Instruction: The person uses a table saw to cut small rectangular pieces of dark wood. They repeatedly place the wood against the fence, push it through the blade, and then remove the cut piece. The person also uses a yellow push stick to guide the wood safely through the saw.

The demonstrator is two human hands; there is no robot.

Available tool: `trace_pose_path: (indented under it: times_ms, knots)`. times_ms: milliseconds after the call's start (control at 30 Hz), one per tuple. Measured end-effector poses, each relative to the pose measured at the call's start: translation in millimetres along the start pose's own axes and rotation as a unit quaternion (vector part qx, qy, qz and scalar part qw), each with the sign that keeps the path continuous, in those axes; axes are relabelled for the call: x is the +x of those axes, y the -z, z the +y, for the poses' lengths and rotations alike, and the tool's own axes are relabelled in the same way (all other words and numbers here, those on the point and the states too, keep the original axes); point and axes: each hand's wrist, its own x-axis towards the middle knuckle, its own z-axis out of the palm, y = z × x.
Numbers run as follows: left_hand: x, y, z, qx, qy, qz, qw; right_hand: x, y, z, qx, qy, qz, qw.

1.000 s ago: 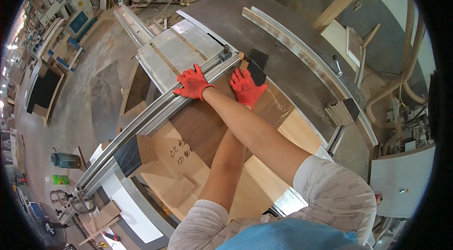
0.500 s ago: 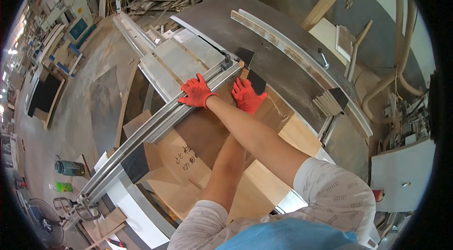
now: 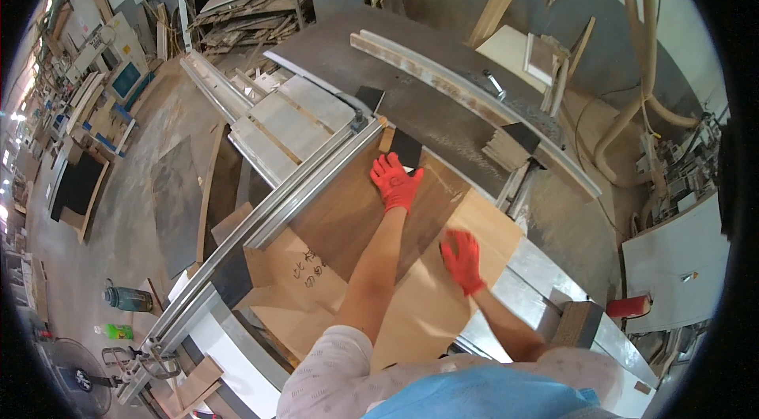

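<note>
My left hand [image 3: 395, 183], in a red glove, lies on a brown wood-grain board [image 3: 340, 221] with its fingers stretched and apart. Just beyond its fingertips are a dark block [image 3: 406, 148] and a small light wood block [image 3: 386, 140], close to the end of a long metal fence rail [image 3: 288, 182]. My right hand [image 3: 463, 262], also red-gloved and a little blurred, is over a pale board [image 3: 494, 221]. Its fingers look loosely bent and apart, with nothing visible in them. Brown cardboard [image 3: 296, 269] with handwriting lies left of my left forearm.
A stack of dark-faced offcuts [image 3: 512, 146] sits at the right of the large machine table [image 3: 443, 115]. Another dark-topped stack [image 3: 577, 324] lies near my right elbow. A water bottle [image 3: 128, 298], a green bottle [image 3: 116, 331] and a fan [image 3: 79, 378] are at lower left.
My right hand has left the metal rail and moved back to the right, uncrossing my arms. My left hand stays near the dark block. The whole view has shifted slightly.
</note>
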Motion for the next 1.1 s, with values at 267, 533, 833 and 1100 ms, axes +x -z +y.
trace_pose_path:
  times_ms: [267,533,833,1100]
  knots:
    - [-9,42,52,-0.102,-0.04,0.081,0.991,-87,30,-20,-0.05,0.113,0.0,0.992]
    - [-259,142,52,-0.166,-0.061,0.004,0.984,-95,33,10,-0.019,0.107,0.031,0.994]
    - [-404,362,-6,-0.004,0.049,-0.023,0.999,-112,21,13,-0.02,0.139,0.048,0.989]
    - [-395,451,-45,0.008,0.107,0.101,0.989,-124,29,-4,-0.006,0.119,0.032,0.992]
